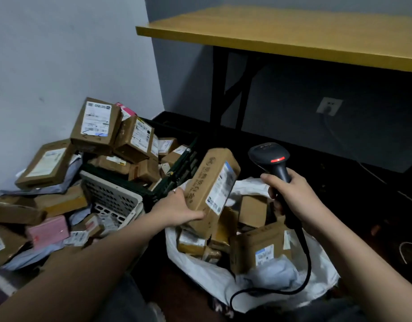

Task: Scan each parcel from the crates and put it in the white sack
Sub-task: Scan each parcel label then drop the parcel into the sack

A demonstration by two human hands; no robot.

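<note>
The left hand (177,211) gripped a long cardboard parcel (212,184) tilted above the open mouth of the white sack (223,282) on the floor, while the right hand (293,201) curled round the black scanner (273,162), its red light lit, beside the heaped crates (121,198).

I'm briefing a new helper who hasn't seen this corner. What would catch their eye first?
In the middle, the left hand holds a cardboard box up to the black scanner gripped by the right hand, its red light on. Just below sits the white sack, already holding boxes. To the left, parcels overflow the crates.
</note>
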